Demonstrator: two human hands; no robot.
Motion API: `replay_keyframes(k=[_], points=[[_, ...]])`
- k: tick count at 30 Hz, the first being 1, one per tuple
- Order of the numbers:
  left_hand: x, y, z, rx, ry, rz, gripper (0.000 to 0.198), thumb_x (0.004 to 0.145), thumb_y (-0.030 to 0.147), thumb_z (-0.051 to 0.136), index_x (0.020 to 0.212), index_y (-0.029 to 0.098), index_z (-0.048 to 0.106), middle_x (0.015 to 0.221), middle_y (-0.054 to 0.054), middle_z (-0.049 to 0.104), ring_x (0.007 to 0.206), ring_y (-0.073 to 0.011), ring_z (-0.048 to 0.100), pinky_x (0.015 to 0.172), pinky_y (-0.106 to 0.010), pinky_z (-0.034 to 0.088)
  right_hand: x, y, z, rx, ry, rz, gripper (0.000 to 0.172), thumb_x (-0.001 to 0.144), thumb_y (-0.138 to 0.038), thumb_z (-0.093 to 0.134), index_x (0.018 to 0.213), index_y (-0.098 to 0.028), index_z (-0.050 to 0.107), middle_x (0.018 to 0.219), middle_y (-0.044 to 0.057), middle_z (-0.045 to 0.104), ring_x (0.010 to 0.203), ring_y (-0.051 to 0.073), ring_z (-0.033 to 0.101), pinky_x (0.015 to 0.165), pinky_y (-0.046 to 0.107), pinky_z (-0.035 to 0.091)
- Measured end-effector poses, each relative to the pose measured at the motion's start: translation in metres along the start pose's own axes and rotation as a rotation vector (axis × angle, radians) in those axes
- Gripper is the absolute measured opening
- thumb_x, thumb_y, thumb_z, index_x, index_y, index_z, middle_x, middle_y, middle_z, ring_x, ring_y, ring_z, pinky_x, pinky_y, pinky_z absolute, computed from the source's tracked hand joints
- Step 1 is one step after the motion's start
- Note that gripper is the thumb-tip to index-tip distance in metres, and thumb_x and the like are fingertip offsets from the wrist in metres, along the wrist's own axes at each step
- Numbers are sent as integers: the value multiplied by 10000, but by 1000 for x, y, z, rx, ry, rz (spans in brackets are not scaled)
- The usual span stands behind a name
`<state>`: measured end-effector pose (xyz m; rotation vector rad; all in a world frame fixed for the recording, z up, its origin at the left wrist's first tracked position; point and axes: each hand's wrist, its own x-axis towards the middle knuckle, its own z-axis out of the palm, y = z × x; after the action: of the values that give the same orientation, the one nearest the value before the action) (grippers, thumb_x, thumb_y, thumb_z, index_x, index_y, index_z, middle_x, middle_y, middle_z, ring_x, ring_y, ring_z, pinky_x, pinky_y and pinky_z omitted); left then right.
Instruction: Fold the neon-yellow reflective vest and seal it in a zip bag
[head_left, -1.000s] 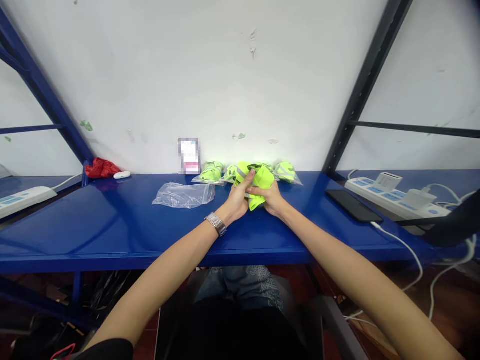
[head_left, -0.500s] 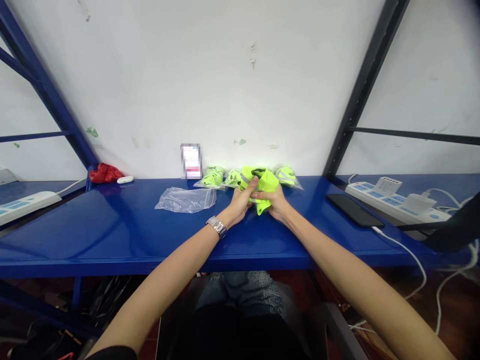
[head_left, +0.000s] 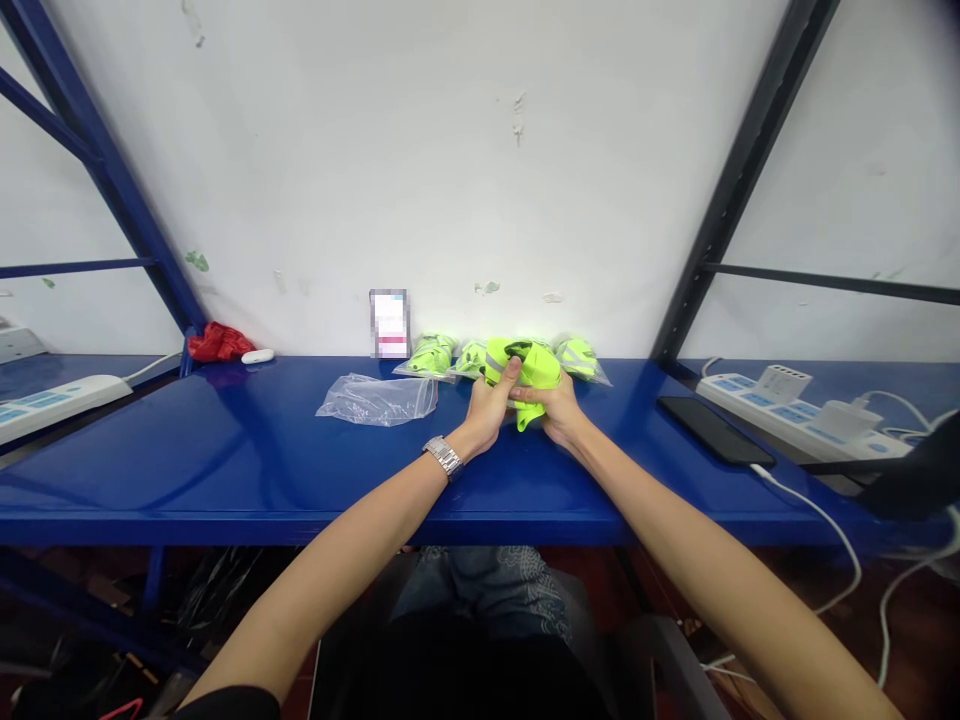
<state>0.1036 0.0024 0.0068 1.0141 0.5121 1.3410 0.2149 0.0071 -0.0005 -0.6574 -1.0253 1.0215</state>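
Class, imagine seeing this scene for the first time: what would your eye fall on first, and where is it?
Probably the neon-yellow cloth near the middle of the picture, gripped between the left hand and the right hand. Next might come the crumpled red bundle at the far left of the blue table, beside the wall, then the clear plastic bag lying left of the hands.

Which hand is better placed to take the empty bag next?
Left, most likely: the empty bag lies to the left of both hands, nearer the left hand than the right hand. Both hold the yellow cloth, so the right would need to hold it alone.
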Motion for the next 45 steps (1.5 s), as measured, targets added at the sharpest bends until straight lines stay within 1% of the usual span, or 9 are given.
replay_keyframes(k=[11,16,20,23,27,30,34,39,45], points=[[2,15,-3,174,-129,-92,523,661,492,824,1083,221,678,1132,-125,704,1018,-272,666,869,-397,529,1,-12,-6,-6,33,-29,614,409,-181,919,963,-217,657,990,39,736,941,267,688,903,456,559],[22,71,-40,622,24,104,879,551,355,895,1337,193,536,1337,-193,570,1178,-346,573,955,-412,462,1,-14,-7,-50,52,35,636,418,-213,927,991,-224,653,1048,59,724,993,291,679,912,494,562],[42,132,-84,1147,-159,175,841,474,317,902,1258,176,631,1306,-153,609,1277,-385,487,1087,-407,338,-1,-13,0,-35,-14,42,653,439,-231,932,1021,-232,636,1088,70,712,1042,292,667,952,487,547],[50,157,-109,1317,-312,46,886,330,280,918,1181,218,681,1344,-128,602,1308,-384,471,1124,-427,291,-3,-14,5,-39,-24,32,675,445,-236,934,1039,-237,615,1075,71,711,1038,289,668,940,486,553],[49,155,-126,1450,-378,-222,1021,215,246,912,1205,234,661,1381,-164,567,1325,-415,439,1109,-489,289,-5,-15,5,-70,-22,50,708,419,-235,940,1046,-239,611,1070,70,711,1011,282,675,910,458,567],[50,143,-132,1487,-409,-263,1017,236,265,899,1219,210,644,1376,-178,567,1302,-408,459,1082,-469,315,-5,-15,3,-67,-48,98,675,412,-222,938,1013,-225,631,1032,67,721,958,273,685,875,439,576],[51,134,-133,1473,-409,-51,972,267,343,900,1186,143,653,1220,-194,655,1141,-398,577,974,-405,409,-5,-14,3,-68,-34,154,670,405,-182,934,1008,-208,641,1028,67,722,950,273,685,845,430,581],[39,134,-115,1855,-538,272,907,510,621,781,1227,105,573,1180,-192,614,1031,-361,585,838,-393,460,-9,-18,9,-73,-79,213,653,450,-212,927,1032,-185,633,1049,87,722,972,281,685,823,415,587],[17,124,-89,1943,-605,409,973,687,665,662,1428,131,326,1182,-184,616,956,-313,628,717,-358,469,-12,-17,15,-205,-179,134,750,520,-321,903,1196,-189,609,1177,110,686,1077,296,647,879,439,564]])
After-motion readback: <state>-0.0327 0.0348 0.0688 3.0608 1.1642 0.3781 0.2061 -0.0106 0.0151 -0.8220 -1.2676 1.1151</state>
